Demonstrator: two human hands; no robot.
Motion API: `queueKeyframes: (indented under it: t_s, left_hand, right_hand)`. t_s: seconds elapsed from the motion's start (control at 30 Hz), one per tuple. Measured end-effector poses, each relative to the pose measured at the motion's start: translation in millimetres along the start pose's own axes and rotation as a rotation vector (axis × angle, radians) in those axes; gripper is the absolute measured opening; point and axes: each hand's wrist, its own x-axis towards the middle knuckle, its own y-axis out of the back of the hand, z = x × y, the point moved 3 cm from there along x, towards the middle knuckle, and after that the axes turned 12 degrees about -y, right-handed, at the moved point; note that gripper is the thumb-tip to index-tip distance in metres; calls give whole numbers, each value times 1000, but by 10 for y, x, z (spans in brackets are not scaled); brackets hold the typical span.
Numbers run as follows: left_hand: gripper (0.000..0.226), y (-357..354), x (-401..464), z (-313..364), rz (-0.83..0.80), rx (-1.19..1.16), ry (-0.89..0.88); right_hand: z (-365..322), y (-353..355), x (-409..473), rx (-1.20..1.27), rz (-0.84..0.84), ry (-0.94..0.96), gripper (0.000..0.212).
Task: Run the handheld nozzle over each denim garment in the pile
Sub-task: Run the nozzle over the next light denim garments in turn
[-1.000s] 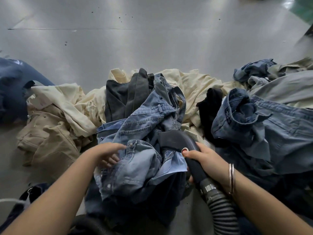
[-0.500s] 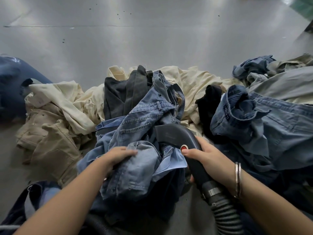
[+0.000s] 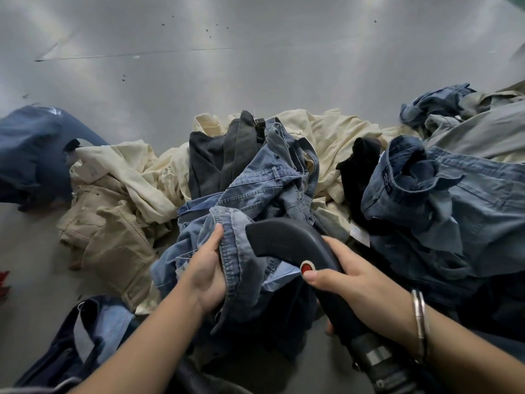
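A heap of clothes lies on a grey floor. In the middle sits a crumpled light-blue denim garment [image 3: 264, 191]. My left hand [image 3: 206, 268] grips a folded edge of it, thumb on top. My right hand [image 3: 345, 280] holds the black handheld nozzle [image 3: 287, 240] by its handle, thumb beside the red button [image 3: 306, 268]. The nozzle head rests against the denim just right of my left hand. A ribbed hose [image 3: 380, 362] runs from the handle toward the bottom edge. More denim [image 3: 454, 206] is piled at the right.
Cream and beige garments [image 3: 113, 211] lie left of the denim, with dark grey trousers [image 3: 221, 157] behind it. A dark blue garment [image 3: 31, 149] sits at far left, another blue piece [image 3: 93, 331] at bottom left. Bare grey floor [image 3: 255, 66] stretches beyond the pile.
My left hand has closed round an edge of the light-blue denim and lifted it. The nozzle has moved slightly left against that fabric. The view has shifted closer.
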Motion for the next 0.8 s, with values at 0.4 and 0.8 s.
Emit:
queueKeyframes:
  t_s: [0.4, 0.8]
  left_hand:
    - [50, -114, -83, -204, -160, 33, 47]
    - [56, -98, -5, -98, -137, -83, 15]
  right_hand:
    - [-232, 325, 429, -19, 369, 65, 16]
    - [71, -99, 193, -310, 177, 120, 30]
